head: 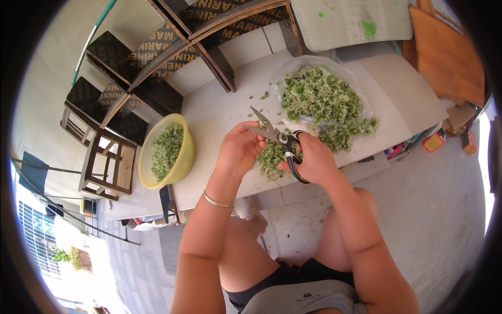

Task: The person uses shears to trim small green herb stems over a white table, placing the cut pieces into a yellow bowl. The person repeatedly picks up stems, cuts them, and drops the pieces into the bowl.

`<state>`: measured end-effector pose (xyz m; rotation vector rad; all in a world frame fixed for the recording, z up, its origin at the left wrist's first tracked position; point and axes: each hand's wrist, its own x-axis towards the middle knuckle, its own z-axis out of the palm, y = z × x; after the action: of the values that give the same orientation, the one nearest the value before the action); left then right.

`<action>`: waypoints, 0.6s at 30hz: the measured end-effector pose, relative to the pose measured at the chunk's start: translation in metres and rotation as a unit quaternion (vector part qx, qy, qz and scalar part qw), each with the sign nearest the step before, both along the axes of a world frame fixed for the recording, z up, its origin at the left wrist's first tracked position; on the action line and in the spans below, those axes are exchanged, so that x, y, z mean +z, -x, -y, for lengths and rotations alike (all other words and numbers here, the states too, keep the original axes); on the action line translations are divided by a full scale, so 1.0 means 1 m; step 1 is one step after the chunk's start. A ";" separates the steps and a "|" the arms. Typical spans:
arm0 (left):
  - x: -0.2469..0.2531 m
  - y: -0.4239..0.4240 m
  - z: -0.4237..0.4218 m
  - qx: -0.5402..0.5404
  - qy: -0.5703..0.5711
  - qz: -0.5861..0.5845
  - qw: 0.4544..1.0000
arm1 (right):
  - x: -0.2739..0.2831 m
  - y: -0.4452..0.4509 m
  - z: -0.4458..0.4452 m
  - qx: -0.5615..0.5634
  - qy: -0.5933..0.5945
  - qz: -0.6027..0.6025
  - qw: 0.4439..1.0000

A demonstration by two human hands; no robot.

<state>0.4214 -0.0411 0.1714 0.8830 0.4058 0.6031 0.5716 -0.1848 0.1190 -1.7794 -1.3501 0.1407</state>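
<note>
My right hand (313, 159) holds scissors (283, 138) by their black and grey handles, with the blades parted and pointing up and left. One blade reaches my left hand (244, 147), whose thumb and fingertips are pinched together; a small green bit seems to show there, though the blade partly hides it. Beneath the scissors lies a loose heap of green sprigs with pale flowers (270, 159). Behind my right hand, a larger pile of the flower clusters (319, 94) rests on a clear plastic bag (300, 62). A yellow plastic bowl (188, 157) at the left contains more green plant pieces (166, 151).
The pale table (211, 106) carries scattered green bits. Black plywood compartments (188, 43) stand along its far side. A wooden stool (113, 165) is at the left, a grey board (349, 23) at the far right, and an orange-brown wooden panel (447, 55) beyond it.
</note>
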 end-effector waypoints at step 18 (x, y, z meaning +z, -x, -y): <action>-0.001 0.007 -0.005 -0.008 -0.021 -0.028 0.999 | 0.005 0.008 0.001 -0.032 0.015 0.104 0.994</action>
<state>0.4141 -0.0366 0.1709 0.9447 0.4366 0.5749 0.5634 -0.1856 0.1240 -1.9017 -1.4394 -0.0616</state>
